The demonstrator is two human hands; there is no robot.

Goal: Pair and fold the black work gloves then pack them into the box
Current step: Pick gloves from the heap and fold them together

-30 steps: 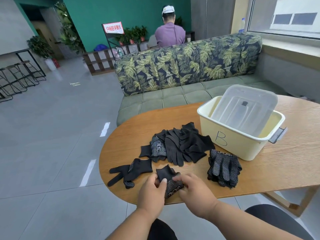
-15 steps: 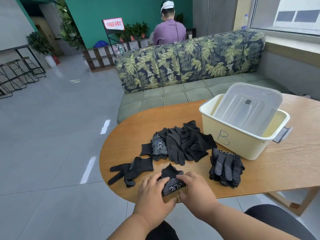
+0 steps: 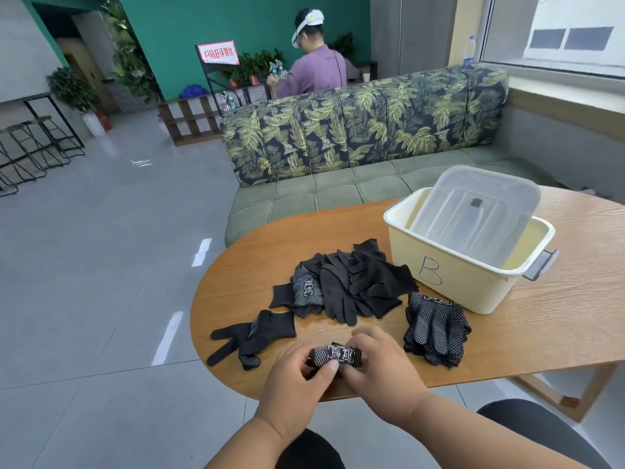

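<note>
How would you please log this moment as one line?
both hands grip folded black dotted glove bundle | pale yellow plastic box holds clear lid | packing pending

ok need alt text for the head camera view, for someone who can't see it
Two bare hands, left hand and right hand, grip a folded black glove bundle at the near edge of a wooden table. Behind lie a glove pile and a cream box marked B.

- The place looks like a lounge or café-style common area of a commercial building.
- A long sofa (image 3: 365, 130) with a leaf print backs onto an oval wooden table (image 3: 507, 333).
- A teal wall (image 3: 236, 22), potted plants (image 3: 72, 89), a red-and-white sign (image 3: 218, 53) and black wire stools (image 3: 30, 147) stand on a wide polished tile floor (image 3: 101, 265).
</note>
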